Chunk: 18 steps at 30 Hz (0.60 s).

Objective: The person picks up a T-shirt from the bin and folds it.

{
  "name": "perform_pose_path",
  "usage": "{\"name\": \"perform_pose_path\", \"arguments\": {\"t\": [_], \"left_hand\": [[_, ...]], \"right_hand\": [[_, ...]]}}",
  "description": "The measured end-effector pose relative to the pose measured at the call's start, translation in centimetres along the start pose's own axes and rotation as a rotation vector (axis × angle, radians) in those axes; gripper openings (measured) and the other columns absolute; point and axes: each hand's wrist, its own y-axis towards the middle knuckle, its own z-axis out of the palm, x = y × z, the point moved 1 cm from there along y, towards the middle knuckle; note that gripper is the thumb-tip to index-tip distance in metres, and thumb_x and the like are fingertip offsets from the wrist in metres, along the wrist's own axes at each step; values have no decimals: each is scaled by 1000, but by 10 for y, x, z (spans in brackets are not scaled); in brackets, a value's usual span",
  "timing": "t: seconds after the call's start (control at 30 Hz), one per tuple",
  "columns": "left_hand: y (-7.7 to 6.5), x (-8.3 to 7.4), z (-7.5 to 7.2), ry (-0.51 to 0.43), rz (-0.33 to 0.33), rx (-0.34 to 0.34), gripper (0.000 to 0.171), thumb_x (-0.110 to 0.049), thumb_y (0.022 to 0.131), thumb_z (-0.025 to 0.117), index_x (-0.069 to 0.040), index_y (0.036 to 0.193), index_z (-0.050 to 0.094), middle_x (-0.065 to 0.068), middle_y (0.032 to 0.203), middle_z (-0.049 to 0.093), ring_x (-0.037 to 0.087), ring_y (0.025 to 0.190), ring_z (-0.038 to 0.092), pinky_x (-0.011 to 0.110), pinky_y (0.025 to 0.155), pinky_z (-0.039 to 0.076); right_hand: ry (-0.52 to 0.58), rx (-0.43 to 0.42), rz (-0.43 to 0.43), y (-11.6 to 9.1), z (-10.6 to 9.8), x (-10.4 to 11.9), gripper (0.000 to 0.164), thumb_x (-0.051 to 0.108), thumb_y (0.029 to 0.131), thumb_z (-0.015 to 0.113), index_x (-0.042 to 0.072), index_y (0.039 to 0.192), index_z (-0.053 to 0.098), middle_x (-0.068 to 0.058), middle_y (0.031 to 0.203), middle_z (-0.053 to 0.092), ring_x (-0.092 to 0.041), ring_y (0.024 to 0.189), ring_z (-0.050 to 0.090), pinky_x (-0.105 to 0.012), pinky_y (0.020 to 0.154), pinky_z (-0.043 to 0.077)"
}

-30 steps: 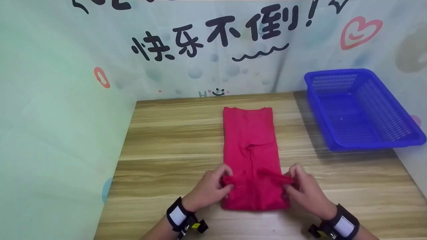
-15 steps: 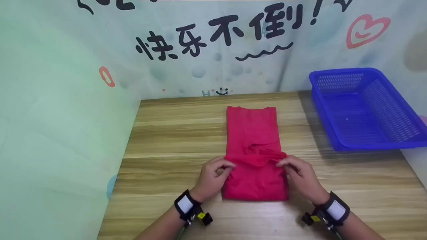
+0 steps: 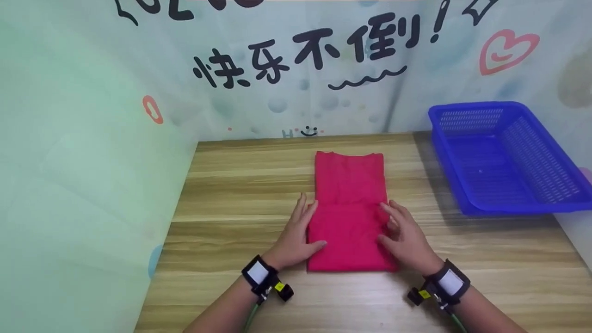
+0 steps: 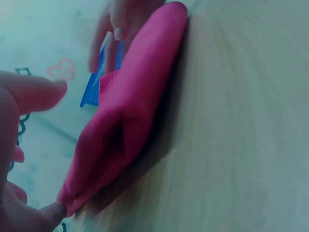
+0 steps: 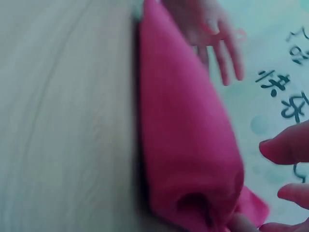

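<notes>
A folded red garment (image 3: pixel 349 236) lies on the wooden table, its near part doubled over into a thicker layer and its single far part flat behind it. Along the left side rests my left hand (image 3: pixel 293 238), fingers extended at the edge and thumb over the top. My right hand (image 3: pixel 409 238) is at the right side, fingers loosely bent with tips at the fold's corner. The left wrist view shows the open end of the folded garment (image 4: pixel 135 96), with a fingertip at its lower corner. In the right wrist view, a fingertip touches the cloth (image 5: pixel 183 111), the thumb apart from it.
A blue plastic basket (image 3: pixel 471 208) with perforated sides stands at the back right of the table (image 3: pixel 222 185). A printed cloth backdrop (image 3: pixel 259 111) with dark characters rises behind the table, and a pale green wall (image 3: pixel 83 185) borders it on the left.
The garment's near end has been carried away from me and laid down over the middle. Both hands have let go of its edge and now lie at the sides.
</notes>
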Motion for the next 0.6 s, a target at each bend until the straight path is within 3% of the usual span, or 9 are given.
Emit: {"name": "perform_pose_path", "arguments": {"t": [0.1, 0.2, 0.3, 0.37, 0.5, 0.6], "left_hand": [[-1, -2, 4, 135, 31, -8, 89, -24, 93, 79, -11, 167, 32, 17, 180, 1, 42, 166, 9, 60, 129, 28], [-3, -6, 5, 310, 96, -3, 74, -25, 95, 78, -11, 160, 47, 16, 177, 21, 44, 165, 16, 59, 128, 30], [-7, -12, 7, 457, 149, 74, 64, -34, 96, 77, -12, 153, 57, 13, 171, 38, 39, 163, 25, 54, 128, 33], [-9, -15, 8, 491, 133, 171, 66, -41, 96, 77, -13, 153, 58, 10, 170, 41, 34, 163, 26, 51, 128, 34], [-11, -17, 10, 523, 29, 326, 75, -49, 94, 76, -18, 159, 51, 6, 175, 33, 30, 167, 18, 51, 130, 32], [-12, -19, 11, 547, 13, 344, 74, -48, 95, 75, -18, 159, 51, 7, 175, 32, 31, 166, 18, 50, 130, 31]], "right_hand": [[-287, -3, -176, -6, 2, 6, 70, 0, 83, 85, 4, 148, 60, -25, 162, 45, -48, 145, 52, -58, 116, 46], [-453, 120, -293, -11, 7, 12, 65, 14, 87, 87, 9, 147, 64, -21, 162, 49, -46, 152, 43, -60, 119, 42], [-520, 291, -259, -15, 10, 13, 67, 29, 92, 84, 10, 151, 60, -21, 164, 47, -44, 154, 42, -58, 120, 43], [-546, 363, -207, -16, 11, 12, 69, 33, 93, 82, 9, 153, 58, -24, 164, 46, -45, 153, 42, -59, 120, 43], [-565, 417, -161, -16, 11, 10, 70, 35, 94, 80, 4, 152, 57, -29, 162, 45, -49, 152, 42, -61, 119, 42], [-576, 416, -174, -17, 8, 12, 69, 36, 95, 80, 5, 152, 57, -29, 162, 46, -48, 151, 44, -60, 119, 44]]}}
